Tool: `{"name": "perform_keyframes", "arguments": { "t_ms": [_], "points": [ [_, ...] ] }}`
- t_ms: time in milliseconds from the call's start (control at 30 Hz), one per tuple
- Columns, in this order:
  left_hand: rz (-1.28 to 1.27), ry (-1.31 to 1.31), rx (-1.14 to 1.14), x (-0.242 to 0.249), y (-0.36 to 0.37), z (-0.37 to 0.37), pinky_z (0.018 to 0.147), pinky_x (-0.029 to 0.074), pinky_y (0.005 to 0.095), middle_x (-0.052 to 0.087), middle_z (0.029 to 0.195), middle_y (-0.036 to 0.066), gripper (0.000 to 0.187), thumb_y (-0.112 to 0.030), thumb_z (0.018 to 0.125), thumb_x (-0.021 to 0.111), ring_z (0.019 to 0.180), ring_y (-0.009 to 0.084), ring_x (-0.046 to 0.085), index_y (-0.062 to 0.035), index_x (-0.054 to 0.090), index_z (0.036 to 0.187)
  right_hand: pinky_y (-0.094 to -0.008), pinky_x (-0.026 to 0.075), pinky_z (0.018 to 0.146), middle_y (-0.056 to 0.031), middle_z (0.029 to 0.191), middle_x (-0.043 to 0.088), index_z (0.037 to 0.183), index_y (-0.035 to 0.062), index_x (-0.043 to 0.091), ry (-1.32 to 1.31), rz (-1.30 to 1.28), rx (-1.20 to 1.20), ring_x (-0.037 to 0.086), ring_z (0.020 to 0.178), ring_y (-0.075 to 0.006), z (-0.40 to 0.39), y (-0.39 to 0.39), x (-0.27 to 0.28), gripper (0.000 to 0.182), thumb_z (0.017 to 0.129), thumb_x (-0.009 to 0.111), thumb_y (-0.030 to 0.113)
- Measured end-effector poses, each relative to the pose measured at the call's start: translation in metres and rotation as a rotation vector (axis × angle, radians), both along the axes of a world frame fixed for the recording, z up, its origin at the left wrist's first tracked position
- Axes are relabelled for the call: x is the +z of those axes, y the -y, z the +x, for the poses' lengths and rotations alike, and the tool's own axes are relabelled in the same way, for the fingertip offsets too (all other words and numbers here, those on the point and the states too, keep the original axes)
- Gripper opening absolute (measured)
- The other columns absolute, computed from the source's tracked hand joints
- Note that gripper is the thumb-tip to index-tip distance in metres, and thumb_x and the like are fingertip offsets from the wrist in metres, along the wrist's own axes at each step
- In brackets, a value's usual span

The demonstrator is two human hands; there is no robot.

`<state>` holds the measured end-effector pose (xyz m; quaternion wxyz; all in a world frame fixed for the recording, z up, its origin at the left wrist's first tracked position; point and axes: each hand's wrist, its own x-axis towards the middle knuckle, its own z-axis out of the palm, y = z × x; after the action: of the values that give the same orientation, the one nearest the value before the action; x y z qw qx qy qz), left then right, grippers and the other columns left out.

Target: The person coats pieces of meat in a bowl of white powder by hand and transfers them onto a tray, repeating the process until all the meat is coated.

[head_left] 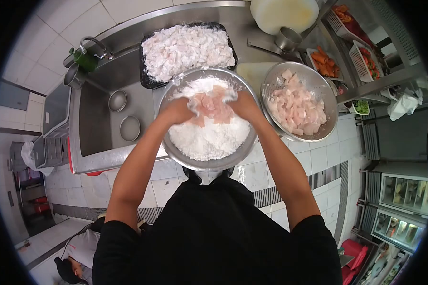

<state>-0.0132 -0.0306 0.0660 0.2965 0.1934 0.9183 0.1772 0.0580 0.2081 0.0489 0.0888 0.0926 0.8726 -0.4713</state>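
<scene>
A wide metal bowl holds white flour with raw chicken pieces lying on top in the middle. My left hand reaches in at the left side of these pieces and touches them. From the other side, my right hand meets the same pieces. Flour coats both hands, and most of the fingers are sunk in flour and meat, so their grip is hidden. Right of the bowl stands a second metal bowl of uncoated chicken pieces. Behind, a black tray is heaped with floured chicken.
A sink with two small round metal bowls lies to the left, below a tap. Back right are a saucepan, a cutting board and baskets of cut vegetables. Another person is at lower left.
</scene>
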Motion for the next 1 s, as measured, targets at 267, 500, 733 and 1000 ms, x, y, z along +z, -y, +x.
{"name": "perform_keyframes", "arguments": {
  "t_ms": [267, 500, 733, 1000],
  "points": [
    [0.311, 0.061, 0.430, -0.079, 0.014, 0.084, 0.086, 0.047, 0.0374, 0.061, 0.104, 0.026, 0.056, -0.024, 0.063, 0.073, 0.100, 0.0336, 0.060, 0.0056, 0.058, 0.108, -0.0418, 0.047, 0.085, -0.0268, 0.102, 0.061, 0.105, -0.0037, 0.058, 0.138, 0.101, -0.004, 0.059, 0.099, -0.0380, 0.064, 0.050, -0.071, 0.046, 0.067, 0.070, 0.019],
    [0.455, 0.014, 0.231, -0.037, -0.014, 0.012, 0.089, 0.045, 0.0342, 0.060, 0.107, 0.026, 0.061, -0.020, 0.064, 0.073, 0.103, 0.0341, 0.058, 0.0087, 0.053, 0.114, -0.0374, 0.047, 0.086, -0.0247, 0.106, 0.061, 0.114, -0.0029, 0.056, 0.070, 0.053, -0.102, 0.060, 0.100, -0.0336, 0.020, 0.021, 0.003, 0.057, 0.063, 0.073, 0.018],
    [0.793, 0.431, 0.288, -0.083, -0.018, -0.019, 0.090, 0.044, 0.0316, 0.057, 0.117, 0.014, 0.075, -0.004, 0.069, 0.069, 0.105, 0.0221, 0.055, 0.0029, 0.035, 0.134, -0.0306, 0.044, 0.092, -0.0166, 0.122, 0.053, 0.133, 0.0011, 0.040, 0.025, -0.566, -0.015, 0.053, 0.110, -0.0246, -0.010, 0.022, -0.073, 0.075, 0.064, 0.071, 0.003],
    [0.868, 0.486, 0.604, -0.058, 0.018, -0.018, 0.090, 0.045, 0.0320, 0.059, 0.115, 0.013, 0.063, -0.002, 0.073, 0.068, 0.106, 0.0202, 0.056, 0.0022, 0.040, 0.129, -0.0314, 0.045, 0.087, -0.0146, 0.107, 0.064, 0.117, 0.0007, 0.056, -0.090, -0.411, 0.022, 0.061, 0.098, -0.0233, -0.039, 0.046, -0.043, 0.050, 0.069, 0.067, 0.007]
  ]
}}
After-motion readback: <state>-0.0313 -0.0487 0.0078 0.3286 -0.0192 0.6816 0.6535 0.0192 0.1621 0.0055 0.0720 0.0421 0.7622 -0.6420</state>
